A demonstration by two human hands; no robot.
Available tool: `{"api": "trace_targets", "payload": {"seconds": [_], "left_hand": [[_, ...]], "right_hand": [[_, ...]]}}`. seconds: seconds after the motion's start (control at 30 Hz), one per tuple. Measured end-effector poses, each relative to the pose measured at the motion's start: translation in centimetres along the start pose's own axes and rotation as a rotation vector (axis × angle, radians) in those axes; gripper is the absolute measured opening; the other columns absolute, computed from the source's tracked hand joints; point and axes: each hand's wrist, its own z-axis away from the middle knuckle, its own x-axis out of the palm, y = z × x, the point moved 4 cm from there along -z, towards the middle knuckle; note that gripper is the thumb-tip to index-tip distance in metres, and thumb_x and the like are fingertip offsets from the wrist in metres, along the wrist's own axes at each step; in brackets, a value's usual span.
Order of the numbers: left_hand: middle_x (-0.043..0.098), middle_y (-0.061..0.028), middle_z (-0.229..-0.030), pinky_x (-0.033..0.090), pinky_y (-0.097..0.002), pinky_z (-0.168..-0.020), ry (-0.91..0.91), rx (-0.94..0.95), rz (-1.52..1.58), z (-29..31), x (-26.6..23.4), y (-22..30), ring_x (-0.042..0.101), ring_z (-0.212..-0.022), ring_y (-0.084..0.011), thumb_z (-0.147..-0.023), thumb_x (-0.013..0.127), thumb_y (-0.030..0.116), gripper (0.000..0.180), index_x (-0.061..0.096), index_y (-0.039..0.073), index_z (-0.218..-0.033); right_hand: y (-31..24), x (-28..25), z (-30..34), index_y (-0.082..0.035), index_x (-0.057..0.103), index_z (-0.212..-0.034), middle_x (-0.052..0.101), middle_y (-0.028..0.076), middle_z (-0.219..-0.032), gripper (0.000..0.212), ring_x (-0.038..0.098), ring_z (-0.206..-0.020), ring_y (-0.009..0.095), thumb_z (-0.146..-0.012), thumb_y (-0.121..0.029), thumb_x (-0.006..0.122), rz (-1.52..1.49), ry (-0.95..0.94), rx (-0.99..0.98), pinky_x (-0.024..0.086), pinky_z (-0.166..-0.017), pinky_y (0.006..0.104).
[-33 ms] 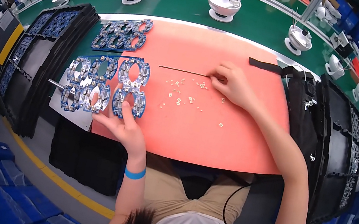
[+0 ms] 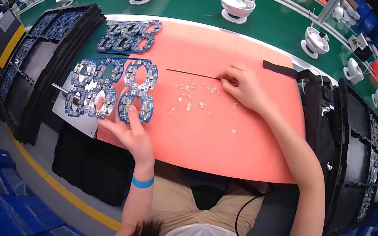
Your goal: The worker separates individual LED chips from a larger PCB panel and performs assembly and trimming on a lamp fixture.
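My left hand [image 2: 132, 136] is closed on a blue circuit board panel [image 2: 147, 95] with ring-shaped cut-outs, its thumb at the front of one opening and other fingers partly hidden behind. More ring-shaped sections of board stand side by side left of it; whether they all join cannot be told. Over the pink mat [image 2: 224, 149], my right hand [image 2: 240, 84] pinches one end of a thin dark stick [image 2: 191, 73], which points left toward the boards. Just below the stick lie several tiny pale square parts [image 2: 188, 108], scattered on the mat.
Another set of blue boards [image 2: 125, 36] lies at the mat's far left corner. Black trays [image 2: 51, 68] stand at left, more trays [image 2: 358, 148] at right beside a black bag [image 2: 320, 106]. White rounded devices [image 2: 236, 7] sit along the green conveyor [image 2: 184, 3] behind.
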Motion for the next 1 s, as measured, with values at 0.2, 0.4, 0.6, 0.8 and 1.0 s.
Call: {"api": "trace_targets", "payload": {"seconds": [0.2,0.4,0.6,0.8,1.0], "left_hand": [[0.040,-0.0244,-0.136,0.050,-0.0388,-0.099,0.041,-0.005,-0.008,-0.2,-0.3,-0.3,0.049,-0.121,-0.0281,-0.093,0.044,-0.007,0.062,0.009,0.001,-0.143],[0.038,-0.0195,-0.141,0.041,-0.0382,-0.105,0.017,-0.029,0.047,-0.8,0.4,0.2,0.045,-0.126,-0.0251,-0.093,0.045,-0.007,0.064,0.011,0.002,-0.147],[0.038,-0.0189,-0.143,0.038,-0.0374,-0.106,0.024,-0.074,0.078,-1.0,0.8,-0.1,0.044,-0.127,-0.0247,-0.093,0.047,-0.005,0.065,0.012,0.002,-0.147],[0.039,-0.0172,-0.141,0.040,-0.0367,-0.104,0.038,-0.121,0.087,-1.0,0.6,-0.4,0.045,-0.126,-0.0238,-0.093,0.048,-0.004,0.066,0.011,0.003,-0.147],[0.045,-0.0244,-0.132,0.049,-0.0379,-0.097,0.002,-0.112,0.012,-1.2,0.2,-0.5,0.055,-0.116,-0.0275,-0.094,0.042,-0.006,0.067,0.003,0.009,-0.147]], "right_hand": [[-0.4,-0.1,0.1,-0.001,0.067,-0.095,0.057,0.010,-0.090,0.015,0.058,-0.084,0.021,-0.081,-0.001,0.060,-0.077,-0.188,-0.034,0.049,-0.067,0.0312],[-0.6,-0.7,0.1,0.000,0.066,-0.094,0.058,0.010,-0.090,0.016,0.058,-0.083,0.021,-0.080,0.000,0.060,-0.119,-0.346,0.013,0.049,-0.070,0.0296],[-0.1,0.6,-2.2,-0.001,0.067,-0.094,0.059,0.010,-0.093,0.016,0.058,-0.089,0.023,-0.080,-0.001,0.060,-0.152,-0.277,-0.071,0.048,-0.080,0.0333],[0.4,0.4,-1.5,-0.002,0.067,-0.093,0.058,0.010,-0.095,0.015,0.057,-0.093,0.024,-0.079,-0.001,0.060,-0.100,-0.298,-0.205,0.048,-0.083,0.0340],[-0.2,-0.2,-1.2,-0.002,0.066,-0.094,0.058,0.009,-0.096,0.015,0.055,-0.100,0.025,-0.081,0.001,0.059,-0.122,-0.354,-0.085,0.047,-0.085,0.0337]]}}
